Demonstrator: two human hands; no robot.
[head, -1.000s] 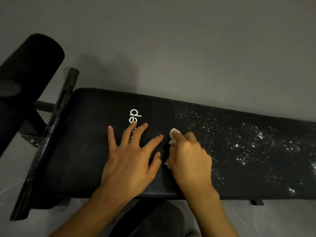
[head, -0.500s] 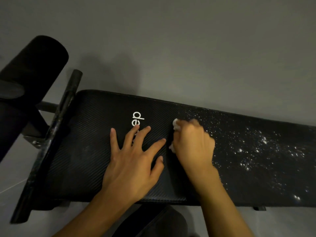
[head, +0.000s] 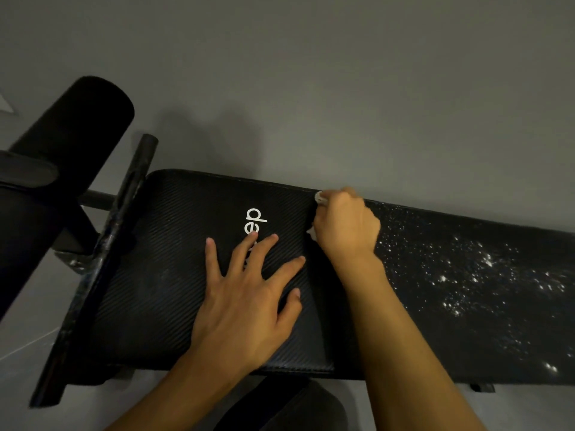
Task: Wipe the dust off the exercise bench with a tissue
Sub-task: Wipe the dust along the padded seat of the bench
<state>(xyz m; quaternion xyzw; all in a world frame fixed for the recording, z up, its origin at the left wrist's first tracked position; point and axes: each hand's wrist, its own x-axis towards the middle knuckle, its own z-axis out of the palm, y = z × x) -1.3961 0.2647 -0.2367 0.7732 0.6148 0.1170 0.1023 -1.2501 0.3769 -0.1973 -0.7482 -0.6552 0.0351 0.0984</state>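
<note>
Open dusty bench pad [head: 451, 321] rightward; left hand [head: 245, 303] flat leftward, black crossbar [head: 118, 244] and foam roller [head: 84, 126] beyond.

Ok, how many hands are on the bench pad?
2: the left hand lies flat by the logo; the right hand grips the tissue at the far edge of the pad.

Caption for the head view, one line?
Right hand grips a tissue at the exercise bench's far edge; left hand lies flat; dust speckles the right.

head cam: worn on the head, aimed steeply down
range: exercise bench [head: 174, 275] caught close up, lower frame filled
</note>
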